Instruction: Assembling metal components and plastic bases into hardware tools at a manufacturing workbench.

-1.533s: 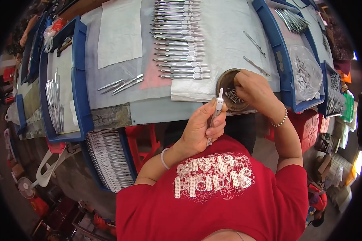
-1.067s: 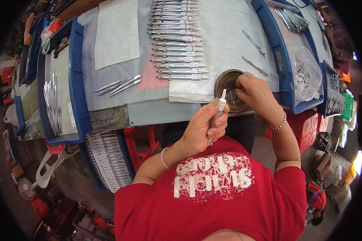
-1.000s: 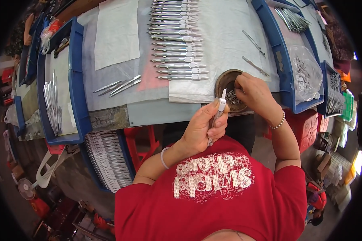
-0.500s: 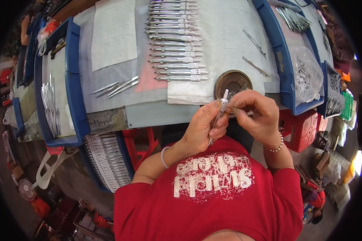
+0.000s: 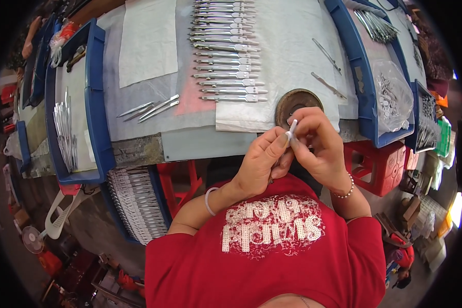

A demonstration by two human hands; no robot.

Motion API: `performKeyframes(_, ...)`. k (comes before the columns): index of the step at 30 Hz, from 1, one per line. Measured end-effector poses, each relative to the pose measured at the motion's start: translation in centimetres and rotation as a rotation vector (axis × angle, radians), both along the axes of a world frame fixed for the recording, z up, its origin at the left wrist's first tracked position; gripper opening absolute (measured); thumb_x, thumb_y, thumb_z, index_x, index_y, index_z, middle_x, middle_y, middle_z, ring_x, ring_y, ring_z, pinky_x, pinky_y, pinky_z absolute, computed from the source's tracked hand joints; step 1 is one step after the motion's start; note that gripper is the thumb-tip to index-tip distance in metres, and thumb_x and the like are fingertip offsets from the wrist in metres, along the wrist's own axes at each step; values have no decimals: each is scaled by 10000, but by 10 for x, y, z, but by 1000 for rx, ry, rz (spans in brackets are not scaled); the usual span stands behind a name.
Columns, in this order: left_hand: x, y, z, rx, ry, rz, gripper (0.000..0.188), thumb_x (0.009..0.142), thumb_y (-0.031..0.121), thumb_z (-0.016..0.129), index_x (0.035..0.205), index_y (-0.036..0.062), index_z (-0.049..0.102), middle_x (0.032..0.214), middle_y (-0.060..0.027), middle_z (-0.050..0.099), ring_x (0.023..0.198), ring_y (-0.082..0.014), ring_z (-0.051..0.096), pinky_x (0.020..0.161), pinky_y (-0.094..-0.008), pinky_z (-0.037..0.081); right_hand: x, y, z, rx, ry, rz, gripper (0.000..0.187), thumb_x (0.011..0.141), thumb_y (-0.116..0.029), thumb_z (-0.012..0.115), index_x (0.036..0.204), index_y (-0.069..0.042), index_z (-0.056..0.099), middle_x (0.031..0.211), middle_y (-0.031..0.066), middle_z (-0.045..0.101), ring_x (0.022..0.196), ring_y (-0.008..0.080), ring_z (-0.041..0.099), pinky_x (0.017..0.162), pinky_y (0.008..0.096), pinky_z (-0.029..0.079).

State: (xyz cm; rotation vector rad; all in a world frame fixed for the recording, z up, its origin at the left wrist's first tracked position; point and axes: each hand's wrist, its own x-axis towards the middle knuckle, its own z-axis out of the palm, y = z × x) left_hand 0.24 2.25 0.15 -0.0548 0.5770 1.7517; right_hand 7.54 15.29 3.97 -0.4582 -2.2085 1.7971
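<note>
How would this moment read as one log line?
left hand: holding white-tipped tool | right hand: fingers at its tip | bowl: partly hidden | similar tools: lined up on table

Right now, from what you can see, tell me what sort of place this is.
Probably an assembly workshop: a row of matching metal tools lies on the table, a blue tray holds slim metal pieces, and a clear bag holds small parts.

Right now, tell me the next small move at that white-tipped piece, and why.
I'd probably have the right hand make a fine adjustment at the white-tipped piece: the left hand grips it with the tip exposed, and the right fingers are close around that tip. Whether they hold a small part is hidden.
</note>
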Motion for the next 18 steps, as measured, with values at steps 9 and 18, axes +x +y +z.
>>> performKeyframes(9, 7, -3, 6, 109, -85, -99, 242, 965, 253, 449, 1117, 73, 507, 743, -32, 501, 507, -35, 365, 407, -156, 275, 13, -3, 0, -408, -161, 85, 132, 900, -101, 546, 991, -6, 539, 865, 28, 543, 754, 31, 481, 598, 169, 390)
performKeyframes(18, 19, -7, -1, 63, -196, -133, 288, 937, 346, 480, 1087, 100, 466, 664, 4, 442, 449, -45, 320, 405, -178, 262, 21, -25, -10, -378, -161, -145, 98, 917, -75, 491, 984, -5, 507, 949, 39, 540, 820, 57, 486, 731, 193, 411)
